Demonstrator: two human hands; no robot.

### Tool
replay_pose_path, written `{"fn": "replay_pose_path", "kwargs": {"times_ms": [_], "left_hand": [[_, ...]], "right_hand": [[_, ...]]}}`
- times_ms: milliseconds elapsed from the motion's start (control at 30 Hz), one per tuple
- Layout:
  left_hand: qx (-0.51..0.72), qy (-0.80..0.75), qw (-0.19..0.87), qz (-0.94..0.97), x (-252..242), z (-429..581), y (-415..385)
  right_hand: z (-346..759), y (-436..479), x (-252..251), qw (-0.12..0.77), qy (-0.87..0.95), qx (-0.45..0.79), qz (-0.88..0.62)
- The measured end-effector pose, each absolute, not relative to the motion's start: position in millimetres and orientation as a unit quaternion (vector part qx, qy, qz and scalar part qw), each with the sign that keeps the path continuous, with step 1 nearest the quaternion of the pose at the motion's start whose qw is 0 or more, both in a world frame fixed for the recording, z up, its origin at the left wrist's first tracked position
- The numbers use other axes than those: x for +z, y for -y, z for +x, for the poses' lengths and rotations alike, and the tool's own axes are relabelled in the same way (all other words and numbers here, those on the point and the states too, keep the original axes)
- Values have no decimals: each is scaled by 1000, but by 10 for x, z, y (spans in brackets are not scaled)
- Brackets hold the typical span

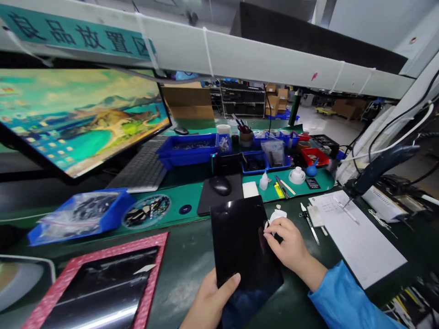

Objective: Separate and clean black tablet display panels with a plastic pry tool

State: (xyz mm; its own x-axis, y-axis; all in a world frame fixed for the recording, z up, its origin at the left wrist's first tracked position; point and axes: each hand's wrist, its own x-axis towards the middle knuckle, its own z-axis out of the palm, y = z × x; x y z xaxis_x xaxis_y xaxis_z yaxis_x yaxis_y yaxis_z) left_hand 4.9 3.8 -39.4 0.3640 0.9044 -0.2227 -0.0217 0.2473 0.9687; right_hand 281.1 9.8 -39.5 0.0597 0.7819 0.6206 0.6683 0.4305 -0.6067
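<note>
My left hand [216,297] grips the lower left edge of a glossy black screen panel [240,246], thumb lying on its face. The panel is tilted up above the dark green bench. At its right edge is my right hand [288,244], thumb and forefinger pinched together; what lies between the fingertips, if anything, is too small to make out. A crumpled white wipe [278,214] shows just beyond those fingers; I cannot tell whether they touch it. To the left, a second black screen panel [103,292] lies on pink bubble wrap [158,260].
A monitor [85,119] and keyboard [140,164] stand at left. Behind the panel are a mouse [220,185] and blue bins [188,151]. A blue tray [82,214] holds bagged parts. Paper [360,242] with a pen lies right, beside tweezers [310,224]. A shelf beam [240,50] crosses above.
</note>
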Motion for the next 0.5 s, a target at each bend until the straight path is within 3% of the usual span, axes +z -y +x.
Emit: {"fn": "replay_pose_path", "kwargs": {"times_ms": [500], "left_hand": [[370,-482,671,425,-507,36,11]], "right_hand": [[3054,-256,-476,582,513,181,-604]]}}
